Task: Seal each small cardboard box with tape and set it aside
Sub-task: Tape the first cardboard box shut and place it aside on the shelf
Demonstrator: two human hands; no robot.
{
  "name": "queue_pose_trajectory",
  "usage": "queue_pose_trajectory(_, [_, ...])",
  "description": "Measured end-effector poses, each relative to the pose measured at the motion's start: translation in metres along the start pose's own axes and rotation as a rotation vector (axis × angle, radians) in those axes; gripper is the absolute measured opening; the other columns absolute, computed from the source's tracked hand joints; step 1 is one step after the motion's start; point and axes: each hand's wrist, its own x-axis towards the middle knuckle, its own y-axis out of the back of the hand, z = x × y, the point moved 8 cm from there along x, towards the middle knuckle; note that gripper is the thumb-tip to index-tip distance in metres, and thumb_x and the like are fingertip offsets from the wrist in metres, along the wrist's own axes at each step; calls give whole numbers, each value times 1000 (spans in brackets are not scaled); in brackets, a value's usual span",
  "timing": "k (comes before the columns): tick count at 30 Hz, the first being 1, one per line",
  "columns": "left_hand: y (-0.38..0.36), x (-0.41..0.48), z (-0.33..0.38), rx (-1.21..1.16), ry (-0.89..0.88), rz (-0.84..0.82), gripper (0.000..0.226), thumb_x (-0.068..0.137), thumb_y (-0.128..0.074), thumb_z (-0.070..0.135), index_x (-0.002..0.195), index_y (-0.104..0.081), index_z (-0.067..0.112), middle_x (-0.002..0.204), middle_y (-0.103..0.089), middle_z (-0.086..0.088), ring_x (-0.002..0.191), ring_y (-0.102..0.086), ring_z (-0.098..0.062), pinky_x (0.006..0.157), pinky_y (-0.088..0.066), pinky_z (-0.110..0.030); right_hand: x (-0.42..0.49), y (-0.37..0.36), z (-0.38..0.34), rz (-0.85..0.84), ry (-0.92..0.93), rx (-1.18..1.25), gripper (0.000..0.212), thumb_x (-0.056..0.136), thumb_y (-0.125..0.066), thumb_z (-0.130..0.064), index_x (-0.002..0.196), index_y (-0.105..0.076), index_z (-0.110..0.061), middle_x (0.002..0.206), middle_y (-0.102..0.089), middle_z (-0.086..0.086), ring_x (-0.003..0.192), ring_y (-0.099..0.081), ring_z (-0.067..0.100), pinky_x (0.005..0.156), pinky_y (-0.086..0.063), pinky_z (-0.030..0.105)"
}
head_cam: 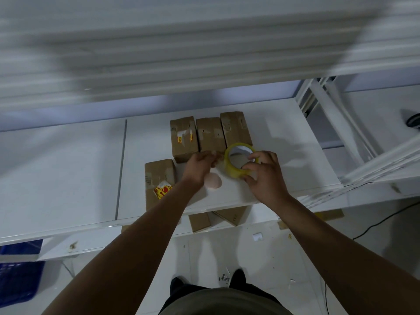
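Three small brown cardboard boxes stand side by side at the back of the white shelf (68, 178): the left box (183, 139), the middle box (210, 136) and the right box (235, 128). A fourth box (159, 183) with a red and yellow label lies nearer, by my left forearm. My right hand (263, 176) grips a yellowish roll of tape (238, 159) just in front of the right box. My left hand (200, 165) is beside the roll, its fingertips pinched at the front edge of the middle box; whether they hold the tape end is unclear.
A small pinkish oval object (213, 181) lies on the shelf under my left wrist. More brown boxes (200, 221) sit on a lower level below the shelf edge. A blue crate (18, 276) is at lower left, a white rack frame (336, 123) at right, and a blurred shelf overhead.
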Motion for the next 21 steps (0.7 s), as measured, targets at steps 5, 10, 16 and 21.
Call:
queue_pose_trajectory(5, [18,-12,5,-21,-9,12,34,94,-61,-8,120,-76,9,86,-70,3,75,-64,1,71,-50,-9,5,7,-22,13,70,-20,27,70,-91,-12,95,-81,-16,117,-64,4,117,-48,29,98,-50,40])
queue_pose_trajectory(10, [67,-33,-3,-133,16,195,33,80,-76,-1,106,-80,19,92,-80,-2,94,-74,-19,91,-59,-32,9,2,-64,-39,194,-27,34,69,-92,-16,100,-81,-23,115,-64,1,118,-49,27,98,-50,43])
queue_pose_trajectory(16, [124,-70,-23,-466,33,429,41,87,-68,-14,112,-77,17,86,-77,-9,74,-72,-11,65,-58,-21,10,-23,-115,-148,319,-64,32,73,-88,-30,100,-79,-17,101,-71,1,110,-61,30,89,-50,41])
queue_pose_trajectory(21, [160,-88,-56,-586,88,529,31,92,-71,-4,116,-75,15,95,-77,-10,82,-72,-19,77,-60,-30,6,-46,-146,-319,322,62,27,85,-78,-33,106,-72,-17,101,-66,-2,103,-61,27,84,-47,34])
